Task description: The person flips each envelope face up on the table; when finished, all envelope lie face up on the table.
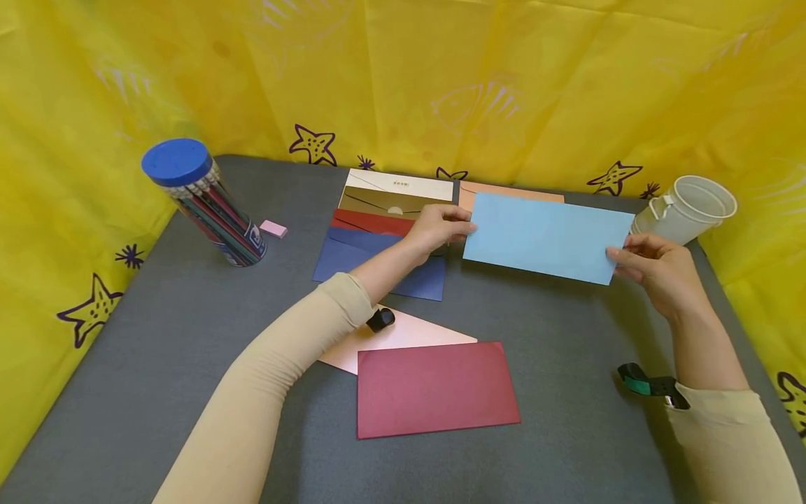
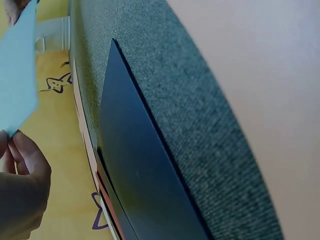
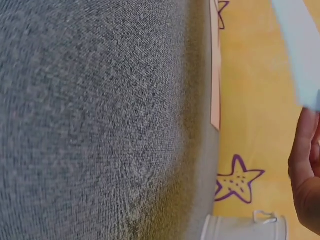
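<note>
A light blue envelope (image 1: 548, 238) is held up above the table between both hands. My left hand (image 1: 439, 229) pinches its left edge, and my right hand (image 1: 658, 269) pinches the lower right edge. Behind it, partly covered in the head view, lies an orange envelope (image 1: 510, 189). To the left, overlapping envelopes form a column: white (image 1: 403, 183), brown (image 1: 378, 201), red (image 1: 371, 222) and blue (image 1: 371, 253). In the left wrist view the left hand (image 2: 25, 185) grips a corner of the light blue envelope (image 2: 17, 75).
A dark red envelope (image 1: 437, 392) overlaps a pale pink one (image 1: 415, 331) near the front. A blue-lidded tube of pencils (image 1: 210, 210) stands at left beside a pink eraser (image 1: 273, 229). A white bucket (image 1: 683, 210) sits at the back right. Yellow cloth (image 1: 403, 84) surrounds the table.
</note>
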`<action>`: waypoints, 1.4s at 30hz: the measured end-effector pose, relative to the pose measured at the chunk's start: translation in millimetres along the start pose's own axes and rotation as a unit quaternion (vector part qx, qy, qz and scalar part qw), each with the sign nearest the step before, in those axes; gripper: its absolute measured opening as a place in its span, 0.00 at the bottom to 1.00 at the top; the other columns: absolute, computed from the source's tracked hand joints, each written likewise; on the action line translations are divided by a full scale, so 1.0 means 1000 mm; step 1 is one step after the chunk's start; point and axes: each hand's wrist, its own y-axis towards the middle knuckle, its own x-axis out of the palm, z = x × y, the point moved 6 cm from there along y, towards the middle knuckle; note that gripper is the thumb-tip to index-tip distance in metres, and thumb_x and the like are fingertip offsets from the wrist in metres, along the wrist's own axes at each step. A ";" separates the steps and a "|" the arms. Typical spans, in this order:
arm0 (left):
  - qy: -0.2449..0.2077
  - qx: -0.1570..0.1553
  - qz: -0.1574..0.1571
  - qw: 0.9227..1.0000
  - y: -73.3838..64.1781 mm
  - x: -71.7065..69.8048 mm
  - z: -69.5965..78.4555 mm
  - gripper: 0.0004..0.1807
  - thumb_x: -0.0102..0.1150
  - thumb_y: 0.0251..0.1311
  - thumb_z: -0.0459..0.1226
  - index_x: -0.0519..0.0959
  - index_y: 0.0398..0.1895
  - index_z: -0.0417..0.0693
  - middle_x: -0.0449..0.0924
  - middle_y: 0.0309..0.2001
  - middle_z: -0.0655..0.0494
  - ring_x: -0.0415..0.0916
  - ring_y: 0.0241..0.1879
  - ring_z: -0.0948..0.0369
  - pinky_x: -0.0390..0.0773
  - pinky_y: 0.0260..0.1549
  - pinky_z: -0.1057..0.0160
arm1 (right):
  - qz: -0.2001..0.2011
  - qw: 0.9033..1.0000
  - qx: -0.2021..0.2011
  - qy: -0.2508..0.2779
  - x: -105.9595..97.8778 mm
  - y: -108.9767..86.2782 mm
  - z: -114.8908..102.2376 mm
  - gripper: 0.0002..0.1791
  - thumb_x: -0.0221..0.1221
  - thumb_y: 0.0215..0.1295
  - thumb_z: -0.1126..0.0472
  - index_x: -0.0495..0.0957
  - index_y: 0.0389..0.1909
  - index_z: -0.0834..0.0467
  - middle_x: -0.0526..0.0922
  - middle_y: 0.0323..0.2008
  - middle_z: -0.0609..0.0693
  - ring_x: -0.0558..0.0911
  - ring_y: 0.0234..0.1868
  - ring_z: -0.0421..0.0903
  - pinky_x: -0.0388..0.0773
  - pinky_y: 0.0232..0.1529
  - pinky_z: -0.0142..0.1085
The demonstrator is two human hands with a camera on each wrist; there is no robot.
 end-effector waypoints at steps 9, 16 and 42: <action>0.002 0.040 0.025 0.999 0.003 -0.004 0.001 0.11 0.63 0.62 0.33 0.86 0.46 0.42 0.86 0.49 0.46 0.83 0.38 0.62 0.72 0.29 0.65 | -0.037 0.995 -0.027 0.088 0.003 0.004 0.002 0.14 0.55 0.64 0.78 0.87 0.36 0.62 0.87 0.32 0.47 0.87 0.32 0.39 0.84 0.36 0.27; 0.017 0.022 0.027 0.999 0.004 -0.004 -0.003 0.12 0.58 0.63 0.32 0.86 0.47 0.41 0.85 0.54 0.46 0.85 0.45 0.55 0.67 0.26 0.69 | -0.020 0.999 0.003 0.044 0.001 0.006 0.009 0.12 0.58 0.66 0.72 0.89 0.39 0.59 0.84 0.37 0.42 0.84 0.33 0.35 0.82 0.36 0.24; 0.197 0.010 0.014 0.980 0.008 0.006 -0.012 0.07 0.53 0.61 0.31 0.80 0.34 0.36 0.80 0.46 0.45 0.71 0.45 0.56 0.67 0.39 0.67 | -0.029 0.982 0.130 -0.131 0.015 0.037 0.037 0.38 0.62 0.63 0.70 0.55 0.71 0.71 0.83 0.30 0.30 0.82 0.32 0.29 0.80 0.34 0.22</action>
